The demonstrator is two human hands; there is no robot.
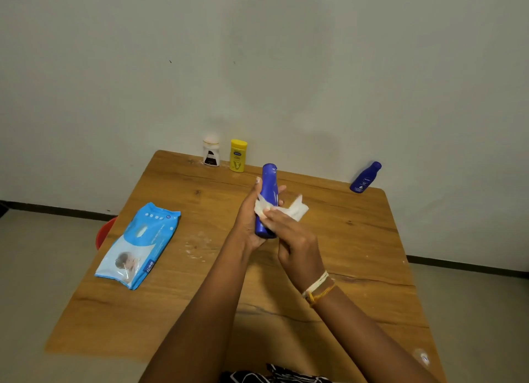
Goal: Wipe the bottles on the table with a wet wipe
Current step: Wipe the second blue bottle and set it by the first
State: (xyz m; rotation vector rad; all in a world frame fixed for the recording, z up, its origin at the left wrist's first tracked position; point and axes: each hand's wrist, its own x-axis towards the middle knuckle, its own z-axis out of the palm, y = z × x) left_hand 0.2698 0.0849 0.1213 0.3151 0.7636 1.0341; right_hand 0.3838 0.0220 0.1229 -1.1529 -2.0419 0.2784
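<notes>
My left hand [248, 219] grips a tall blue bottle [269, 186] upright above the middle of the wooden table [200, 297]. My right hand [294, 239] presses a white wet wipe [289, 208] against the bottle's right side; the wipe's loose end sticks out to the right. A yellow bottle [238, 155] and a white bottle with a dark label [211, 153] stand at the table's far edge by the wall. A small dark blue bottle [365, 177] stands at the far right corner.
A blue wet-wipe pack [138, 244] lies flat on the table's left side. White smears [197, 246] mark the wood beside it. A red tub [105, 231] peeks out below the table's left edge. A grey wall stands right behind the table.
</notes>
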